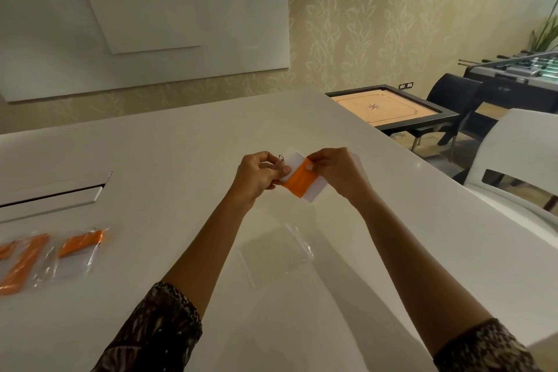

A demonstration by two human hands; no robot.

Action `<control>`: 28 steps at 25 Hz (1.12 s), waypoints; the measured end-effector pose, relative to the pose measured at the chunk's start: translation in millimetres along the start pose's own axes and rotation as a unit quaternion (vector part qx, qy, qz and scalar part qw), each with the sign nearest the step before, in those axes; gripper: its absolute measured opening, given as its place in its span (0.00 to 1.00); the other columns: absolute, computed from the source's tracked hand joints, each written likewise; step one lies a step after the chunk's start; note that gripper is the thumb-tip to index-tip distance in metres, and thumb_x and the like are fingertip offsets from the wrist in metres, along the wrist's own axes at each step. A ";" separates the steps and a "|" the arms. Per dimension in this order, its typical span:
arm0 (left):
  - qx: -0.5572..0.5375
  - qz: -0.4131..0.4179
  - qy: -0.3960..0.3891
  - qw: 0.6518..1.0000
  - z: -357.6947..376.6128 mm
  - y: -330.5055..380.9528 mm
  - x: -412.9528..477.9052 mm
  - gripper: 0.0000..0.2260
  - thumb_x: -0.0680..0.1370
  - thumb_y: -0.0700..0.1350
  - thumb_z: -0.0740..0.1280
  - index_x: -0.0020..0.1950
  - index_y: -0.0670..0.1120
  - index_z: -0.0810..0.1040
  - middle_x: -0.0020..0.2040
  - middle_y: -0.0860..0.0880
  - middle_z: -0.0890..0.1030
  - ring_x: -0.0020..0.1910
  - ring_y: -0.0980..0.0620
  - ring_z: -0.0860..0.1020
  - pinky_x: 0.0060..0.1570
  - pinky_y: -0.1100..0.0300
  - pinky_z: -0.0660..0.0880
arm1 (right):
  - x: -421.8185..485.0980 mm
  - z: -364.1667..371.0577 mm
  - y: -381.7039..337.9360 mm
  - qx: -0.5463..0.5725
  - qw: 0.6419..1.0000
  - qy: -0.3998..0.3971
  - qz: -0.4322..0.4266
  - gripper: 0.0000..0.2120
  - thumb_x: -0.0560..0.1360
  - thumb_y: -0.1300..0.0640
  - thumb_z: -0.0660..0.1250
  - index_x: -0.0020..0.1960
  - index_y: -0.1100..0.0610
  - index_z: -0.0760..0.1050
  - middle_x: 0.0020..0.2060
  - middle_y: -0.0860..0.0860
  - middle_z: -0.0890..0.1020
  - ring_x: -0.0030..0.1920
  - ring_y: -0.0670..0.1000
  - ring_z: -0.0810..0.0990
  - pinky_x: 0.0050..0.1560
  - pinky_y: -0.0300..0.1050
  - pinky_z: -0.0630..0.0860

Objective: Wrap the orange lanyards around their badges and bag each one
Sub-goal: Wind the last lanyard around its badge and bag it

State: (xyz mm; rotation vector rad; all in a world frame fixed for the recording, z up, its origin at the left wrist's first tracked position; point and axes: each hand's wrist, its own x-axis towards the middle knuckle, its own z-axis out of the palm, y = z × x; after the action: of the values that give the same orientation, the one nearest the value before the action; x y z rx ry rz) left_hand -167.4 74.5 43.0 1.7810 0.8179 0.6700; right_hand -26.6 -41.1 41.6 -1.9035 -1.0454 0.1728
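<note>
While the badge point(303, 180) is held clear of the white tabletop point(181, 154), its long axis is seen to run diagonally, from the upper left, where a small metal ring point(281, 157) shows, down to the lower right corner. The orange lanyard point(299, 181) is wound as a band across the card's middle, so that white card is left bare at both ends. The upper-left end is pinched by the left hand point(256, 177), whose fingers point(282, 170) are closed on it just below the ring. The right hand point(335, 172) is placed over the far edge, with its fingers closed at the top of the orange band; whether a loose tail of lanyard is being pressed down there or only the card is being steadied cannot be told, since the spot is hidden by the fingers.

The empty clear bag point(276, 251) is laid flat on the tabletop nearer the body, below and between the two forearms, well apart from the badge. Bagged sets point(45, 257) are grouped at the far left edge. The coming move is judged to turn on this: the bag lies toward the person from the held card, about equally near either hand, so one hand must be freed and the card's axis turned to meet the bag's mouth, which is too faint to be located.
</note>
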 end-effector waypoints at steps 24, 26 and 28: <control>0.414 0.076 -0.175 0.890 22.5 -65.3 -42.4 0.08 0.78 0.47 0.68 0.55 0.57 0.81 0.65 0.49 0.69 0.68 0.50 0.65 0.66 0.53 0.62 | -75.1 17.8 61.7 0.166 0.933 0.049 0.316 0.06 0.71 0.60 0.72 0.37 0.62 0.79 0.29 0.52 0.77 0.27 0.50 0.77 0.45 0.53 0.82; 0.401 0.087 -0.165 0.897 22.9 -69.4 -43.0 0.04 0.76 0.48 0.69 0.50 0.55 0.81 0.63 0.49 0.70 0.67 0.50 0.66 0.63 0.55 0.61 | -78.4 19.4 63.1 0.174 0.929 0.049 0.324 0.07 0.71 0.60 0.72 0.40 0.65 0.80 0.29 0.52 0.77 0.26 0.51 0.77 0.46 0.54 0.82; 0.379 0.101 -0.147 0.908 22.8 -73.4 -44.6 0.03 0.76 0.47 0.70 0.47 0.55 0.81 0.61 0.50 0.72 0.65 0.50 0.68 0.62 0.55 0.63 | -82.1 20.9 62.5 0.196 0.923 0.052 0.328 0.09 0.70 0.60 0.72 0.42 0.67 0.80 0.29 0.53 0.77 0.25 0.51 0.77 0.46 0.54 0.82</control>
State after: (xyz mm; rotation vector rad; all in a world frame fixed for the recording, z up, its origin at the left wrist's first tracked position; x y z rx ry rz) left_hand -193.5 44.8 -36.6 2.6224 0.7368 0.1861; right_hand -51.6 -99.8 -42.1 -1.7940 -0.2358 0.6071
